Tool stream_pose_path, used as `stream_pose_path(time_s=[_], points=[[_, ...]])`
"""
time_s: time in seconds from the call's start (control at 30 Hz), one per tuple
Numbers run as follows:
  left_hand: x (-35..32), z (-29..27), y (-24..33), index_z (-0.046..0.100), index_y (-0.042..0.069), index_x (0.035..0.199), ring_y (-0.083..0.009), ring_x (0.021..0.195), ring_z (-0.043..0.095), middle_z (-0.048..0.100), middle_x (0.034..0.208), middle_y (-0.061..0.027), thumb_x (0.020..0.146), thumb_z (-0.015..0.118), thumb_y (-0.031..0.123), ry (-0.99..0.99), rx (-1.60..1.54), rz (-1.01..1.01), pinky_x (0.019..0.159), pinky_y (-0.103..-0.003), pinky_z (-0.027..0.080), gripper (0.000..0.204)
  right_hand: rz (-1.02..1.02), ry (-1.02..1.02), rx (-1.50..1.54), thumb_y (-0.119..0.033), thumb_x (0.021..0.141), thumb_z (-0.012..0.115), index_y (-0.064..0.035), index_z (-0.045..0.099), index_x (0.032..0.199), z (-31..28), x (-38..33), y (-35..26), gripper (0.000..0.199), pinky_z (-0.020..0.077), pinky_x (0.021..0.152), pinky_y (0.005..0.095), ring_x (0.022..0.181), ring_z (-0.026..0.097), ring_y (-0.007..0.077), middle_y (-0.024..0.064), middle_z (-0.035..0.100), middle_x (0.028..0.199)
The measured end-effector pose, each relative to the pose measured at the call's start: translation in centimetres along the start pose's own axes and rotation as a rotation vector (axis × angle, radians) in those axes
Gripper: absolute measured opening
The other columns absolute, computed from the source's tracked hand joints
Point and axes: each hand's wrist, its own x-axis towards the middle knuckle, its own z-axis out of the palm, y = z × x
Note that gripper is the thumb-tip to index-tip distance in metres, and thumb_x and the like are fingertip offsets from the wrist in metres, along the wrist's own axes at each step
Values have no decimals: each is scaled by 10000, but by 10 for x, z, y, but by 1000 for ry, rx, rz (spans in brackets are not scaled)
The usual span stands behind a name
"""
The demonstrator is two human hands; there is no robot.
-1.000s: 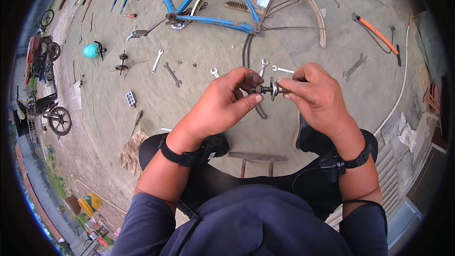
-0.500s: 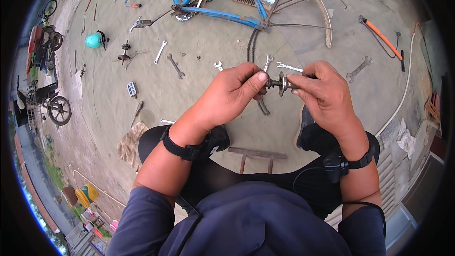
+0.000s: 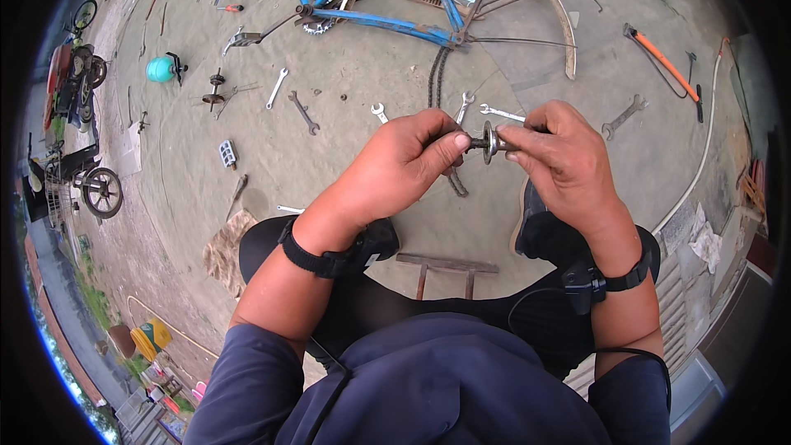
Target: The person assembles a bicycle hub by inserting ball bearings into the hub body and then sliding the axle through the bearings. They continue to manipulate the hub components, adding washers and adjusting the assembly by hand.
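Observation:
Both hands hold a small metal hub axle [image 3: 486, 142] with a round flange, level in front of me. My left hand [image 3: 409, 163] pinches its left end between thumb and fingers. My right hand [image 3: 562, 156] grips the right end with its fingertips on the flange. Below the part on the ground lies a dark bicycle chain [image 3: 439, 82]. Black bands sit on both wrists.
A blue bicycle frame [image 3: 371, 0] with a wheel lies on the concrete ahead. Several wrenches [image 3: 301, 110] are scattered around, plus a pedal [image 3: 227, 152], an orange-handled tool [image 3: 664, 62], a teal ball [image 3: 160, 69], a rag [image 3: 224, 245] and a low stool [image 3: 445, 268].
The hands and the axle have stayed together, shifting slightly lower in view as my head tilted. The fingers turned a little on the part.

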Motion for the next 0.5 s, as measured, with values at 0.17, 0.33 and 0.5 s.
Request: stream_pose_path(time_s=[0.17,0.33,0.5], points=[[-4,9,5,639,-14,1116,-117,894,627,678,980,-50,1055,638,204,147,-30,200,803,-285,527,225,1,11,10,-71,726,815,-203,777,1031,2,-1,1,335,529,699,371,856,635,251,45,620,877],[0,2,0,633,-3,1139,-120,923,636,679,1023,-40,1003,701,106,61,-22,36,821,-289,529,187,5,9,7,-66,727,811,-203,780,1031,2,-2,2,335,530,699,368,865,637,250,43,622,881],[-5,9,5,633,-15,1130,-125,919,634,683,1012,-48,1044,657,196,98,-86,138,840,-293,525,229,2,2,10,-65,726,812,-200,782,1032,2,-3,3,336,530,697,369,870,639,250,42,625,885]])
